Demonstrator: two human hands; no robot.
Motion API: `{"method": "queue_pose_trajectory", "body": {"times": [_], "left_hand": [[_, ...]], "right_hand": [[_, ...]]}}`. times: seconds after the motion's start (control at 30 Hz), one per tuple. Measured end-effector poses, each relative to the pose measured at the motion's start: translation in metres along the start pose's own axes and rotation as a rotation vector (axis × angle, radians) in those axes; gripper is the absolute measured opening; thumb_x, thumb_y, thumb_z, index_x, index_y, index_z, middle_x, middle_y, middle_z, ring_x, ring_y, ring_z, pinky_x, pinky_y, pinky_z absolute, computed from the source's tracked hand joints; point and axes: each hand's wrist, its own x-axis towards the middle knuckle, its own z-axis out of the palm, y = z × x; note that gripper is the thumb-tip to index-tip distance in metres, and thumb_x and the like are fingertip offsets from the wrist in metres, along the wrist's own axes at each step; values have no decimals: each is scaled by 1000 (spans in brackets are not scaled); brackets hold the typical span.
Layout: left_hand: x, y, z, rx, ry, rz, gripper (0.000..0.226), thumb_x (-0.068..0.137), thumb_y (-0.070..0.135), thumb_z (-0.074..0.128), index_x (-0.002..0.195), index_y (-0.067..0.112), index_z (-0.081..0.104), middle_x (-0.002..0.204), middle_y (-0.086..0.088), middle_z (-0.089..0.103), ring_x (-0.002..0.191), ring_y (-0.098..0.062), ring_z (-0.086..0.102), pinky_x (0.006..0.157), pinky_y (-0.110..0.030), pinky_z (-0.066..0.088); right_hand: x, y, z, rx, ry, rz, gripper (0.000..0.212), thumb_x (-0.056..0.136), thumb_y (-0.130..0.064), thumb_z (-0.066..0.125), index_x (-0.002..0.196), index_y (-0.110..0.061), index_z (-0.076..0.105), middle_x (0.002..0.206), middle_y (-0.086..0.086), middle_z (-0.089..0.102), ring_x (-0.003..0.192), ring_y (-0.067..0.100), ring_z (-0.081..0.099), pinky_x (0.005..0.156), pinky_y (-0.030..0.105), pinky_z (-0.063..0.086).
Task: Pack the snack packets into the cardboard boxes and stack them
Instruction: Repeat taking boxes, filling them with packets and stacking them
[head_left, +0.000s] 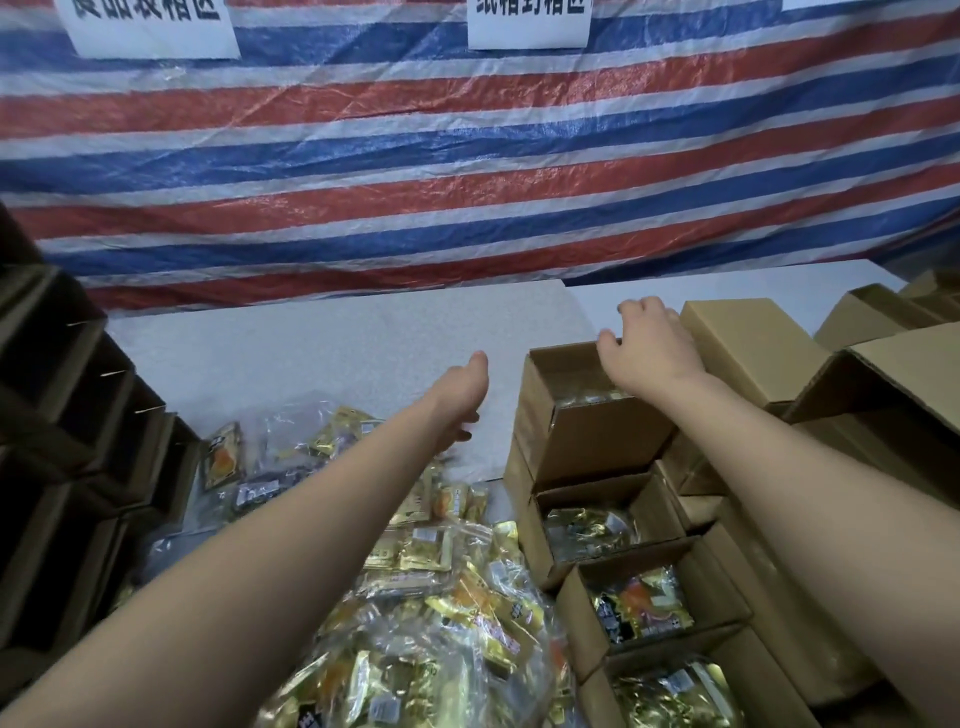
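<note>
Four boxes: open cardboard boxes (613, 525) in a row at 4 o'clock, packets inside, none closed.
Top box (576, 410): 3 o'clock, stacked on another.
Right hand (649, 348): fingers curled over top box's far rim.
Left hand (462, 395): loose, holds nothing.
Loose packets (415, 597): big pile at 6 o'clock, unpacked.
Progress: maybe halfway.

A striped tarp (467, 171) with two paper signs (527, 21) hangs behind the table (322, 343).
</note>
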Motion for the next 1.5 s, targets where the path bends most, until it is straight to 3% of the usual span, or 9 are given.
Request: {"method": "queue_pose_trajectory", "body": {"times": [0.13, 0.23, 0.43, 0.57, 0.83, 1.1, 1.17, 1.3, 1.5], "left_hand": [[-31, -9, -60, 78, 82, 157, 38, 102, 38, 34, 114, 7, 53, 112, -16, 60, 93, -27, 58, 81, -37, 45], [-63, -23, -99, 127, 169, 215, 41, 101, 32, 39, 108, -1, 60, 108, -15, 67, 93, -28, 64, 80, -35, 49], [-130, -59, -160, 131, 303, 310, 41, 102, 30, 41, 103, -5, 61, 100, -15, 70, 73, -1, 61, 74, -32, 50], [-173, -88, -187, 131, 288, 334, 34, 101, 35, 41, 94, 12, 65, 94, -8, 71, 87, -24, 68, 76, -37, 54], [-224, -115, -229, 122, 361, 373, 36, 97, 40, 43, 94, 12, 65, 95, -13, 70, 80, -26, 66, 78, -49, 55], [-247, -112, -310, 306, 697, 538, 20, 98, 40, 46, 85, 33, 61, 80, 18, 64, 79, 8, 57, 63, -18, 45], [-242, -107, -336, 427, 831, 536, 13, 97, 37, 49, 96, 33, 61, 92, 19, 62, 82, 6, 56, 70, -17, 43], [-212, -92, -387, 658, 1058, 380, 44, 95, 39, 53, 131, 14, 56, 129, -7, 58, 118, -24, 55, 97, -39, 47], [-161, -70, -423, 992, 1059, 206, 80, 88, 67, 46, 149, 16, 32, 152, -14, 37, 141, -33, 34, 115, -49, 27]], "right_hand": [[-21, -44, -11, 137, 51, -168, 43, 99, -36, 46, 134, -13, 54, 134, 9, 56, 120, 27, 54, 90, 39, 47], [-44, -87, -13, 227, -27, -230, 36, 100, -37, 49, 128, -17, 59, 127, 3, 60, 109, 19, 57, 81, 30, 44], [-98, -175, -18, 379, -85, -269, 26, 99, -37, 49, 109, -22, 67, 105, -6, 64, 89, 8, 57, 74, 27, 49], [-140, -218, -13, 497, -151, -286, 13, 98, -29, 52, 97, -26, 65, 93, -11, 64, 85, 3, 58, 66, 19, 40], [-179, -277, -16, 625, -221, -315, 10, 97, -28, 56, 92, -36, 61, 88, -24, 63, 85, -6, 58, 79, 26, 44], [-196, -349, -12, 753, -274, -413, 11, 98, -30, 56, 94, -39, 61, 91, -24, 63, 83, -12, 57, 66, 6, 40], [-200, -370, -9, 764, -305, -443, 10, 98, -29, 57, 95, -38, 61, 92, -23, 63, 85, -10, 58, 71, 9, 43], [-199, -403, -8, 781, -343, -471, 9, 97, -29, 56, 97, -37, 61, 93, -23, 62, 87, -7, 57, 70, 13, 43], [-186, -429, -15, 782, -356, -465, 11, 98, -27, 54, 106, -32, 61, 97, -16, 60, 86, -6, 55, 58, 6, 38]]}}
